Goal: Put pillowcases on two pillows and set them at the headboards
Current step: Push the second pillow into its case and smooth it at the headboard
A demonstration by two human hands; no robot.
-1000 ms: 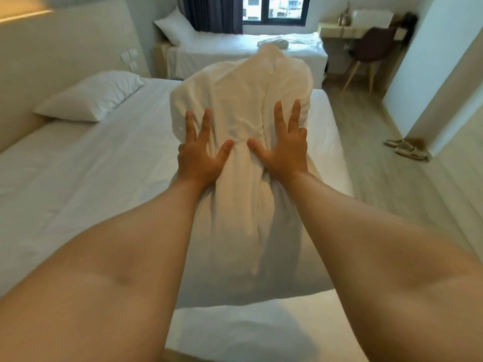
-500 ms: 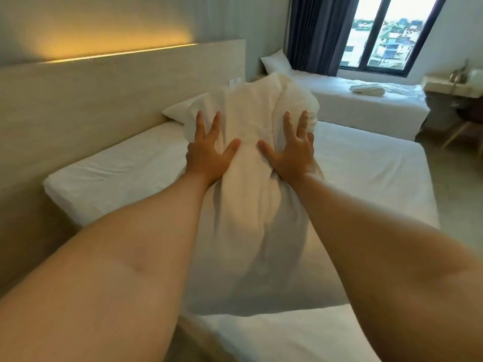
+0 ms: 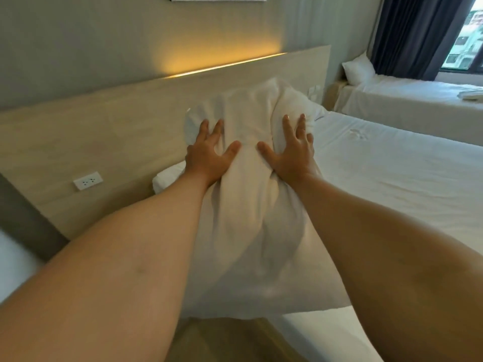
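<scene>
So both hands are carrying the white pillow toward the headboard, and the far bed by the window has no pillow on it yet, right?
Not quite. The head view shows a white pillow already on the far bed. The rest holds: left hand and right hand carry the pillow toward the headboard.

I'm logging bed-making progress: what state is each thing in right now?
Cased pillow: held up off the near bed, pinched at its middle.
Left hand: fingers spread, gripping the pillow.
Right hand: fingers spread, gripping the pillow.
Headboard light strip: lit.
Wall socket: nothing plugged in.
Far bed pillow: propped at that bed's head.
Curtain: drawn aside from the window.
</scene>
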